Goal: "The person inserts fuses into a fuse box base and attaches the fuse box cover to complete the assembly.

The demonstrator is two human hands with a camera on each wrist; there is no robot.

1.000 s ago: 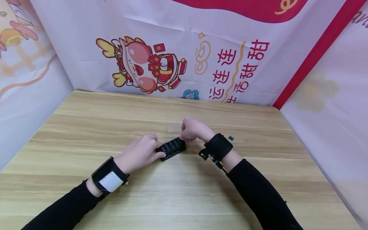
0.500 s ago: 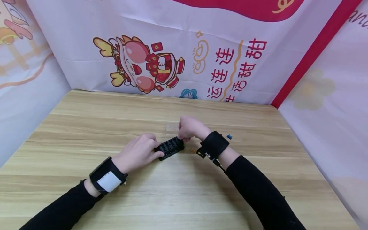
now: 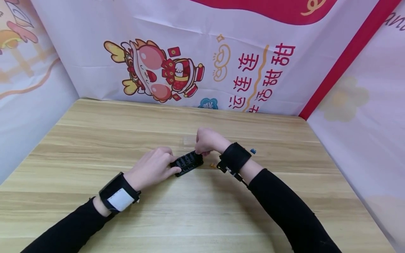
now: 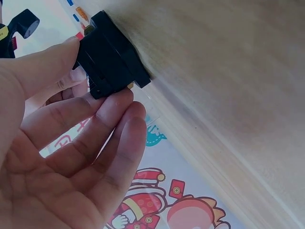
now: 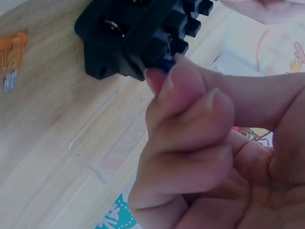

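A black fuse box with a row of slots lies slanted on the table. My left hand grips its left end between thumb and fingers; the left wrist view shows the fuse box from its end. At the right end, my right hand pinches a small blue blade fuse against a slot. Fingertips cover most of that fuse, so how deep it sits cannot be told. Near the box lies an orange blade fuse with metal prongs.
A clear plastic cover lies behind the fuse box, partly hidden by the right hand. Farther right is another small blue fuse. A printed cloth hangs along the table's back edge.
Both hands stay at the fuse box with almost no movement. The whole head view shifts slightly. The right forearm lies a little differently.
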